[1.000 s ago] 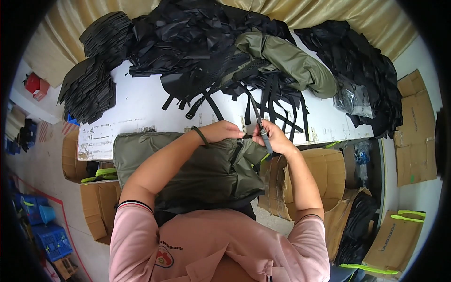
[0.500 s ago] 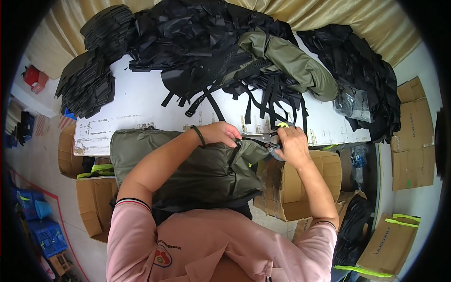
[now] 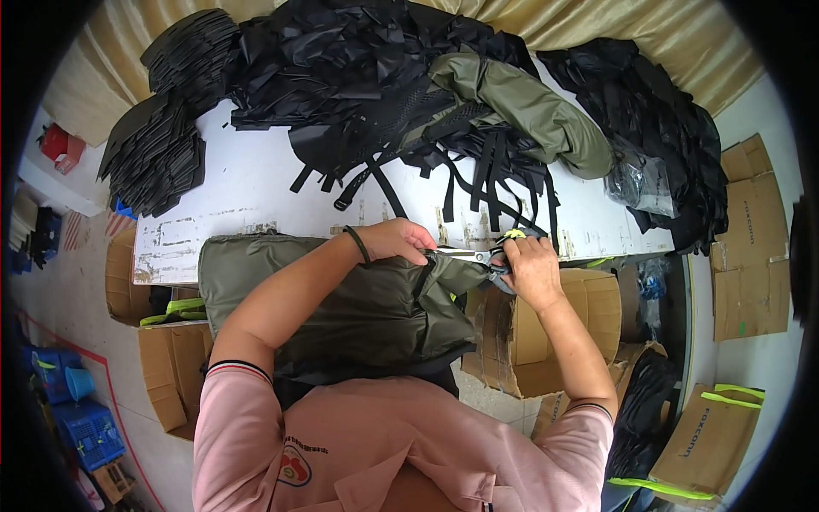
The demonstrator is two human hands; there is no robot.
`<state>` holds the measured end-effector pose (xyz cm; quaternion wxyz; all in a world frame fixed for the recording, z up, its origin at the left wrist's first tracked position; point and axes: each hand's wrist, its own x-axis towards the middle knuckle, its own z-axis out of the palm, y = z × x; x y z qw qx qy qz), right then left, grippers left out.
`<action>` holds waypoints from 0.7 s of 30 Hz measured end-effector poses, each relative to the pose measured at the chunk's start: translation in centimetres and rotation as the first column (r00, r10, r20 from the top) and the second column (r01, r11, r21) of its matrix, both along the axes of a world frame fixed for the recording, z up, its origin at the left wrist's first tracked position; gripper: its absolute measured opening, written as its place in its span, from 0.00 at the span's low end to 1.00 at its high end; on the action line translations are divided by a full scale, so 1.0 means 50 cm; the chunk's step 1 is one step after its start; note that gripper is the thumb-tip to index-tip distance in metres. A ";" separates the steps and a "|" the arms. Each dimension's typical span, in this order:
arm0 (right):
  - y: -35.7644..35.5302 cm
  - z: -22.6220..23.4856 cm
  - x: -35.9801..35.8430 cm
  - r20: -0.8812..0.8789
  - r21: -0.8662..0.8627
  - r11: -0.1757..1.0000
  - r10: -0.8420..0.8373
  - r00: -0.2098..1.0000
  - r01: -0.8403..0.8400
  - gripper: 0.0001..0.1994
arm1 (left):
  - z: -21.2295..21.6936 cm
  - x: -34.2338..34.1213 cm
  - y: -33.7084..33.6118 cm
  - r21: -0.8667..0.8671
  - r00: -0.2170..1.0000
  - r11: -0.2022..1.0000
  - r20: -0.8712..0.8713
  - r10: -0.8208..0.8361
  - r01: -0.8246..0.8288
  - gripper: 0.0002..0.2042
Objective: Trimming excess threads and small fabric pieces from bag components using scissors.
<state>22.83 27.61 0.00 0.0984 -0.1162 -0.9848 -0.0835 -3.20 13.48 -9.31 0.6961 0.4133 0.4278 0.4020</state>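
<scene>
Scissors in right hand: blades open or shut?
Cannot tell for sure. The scissors point left from the right hand toward the left hand, over the olive bag; the blades read as one thin line.

Both forearms forward, left hand and right hand clenched.

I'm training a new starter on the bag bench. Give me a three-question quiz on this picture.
1. True or false: the right hand holds the scissors.
2. The left hand rests on: A) a cardboard box, B) the olive-green bag, C) the plastic wrap?
3. What colour is the table top?

Key:
1. True.
2. B.
3. White, with worn patches.
</scene>
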 end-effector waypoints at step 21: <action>-0.003 -0.007 0.005 -0.035 -0.037 0.999 -0.021 0.999 0.020 0.14 | 0.012 0.003 -0.005 -0.004 0.999 1.000 0.022 0.028 -0.028 0.14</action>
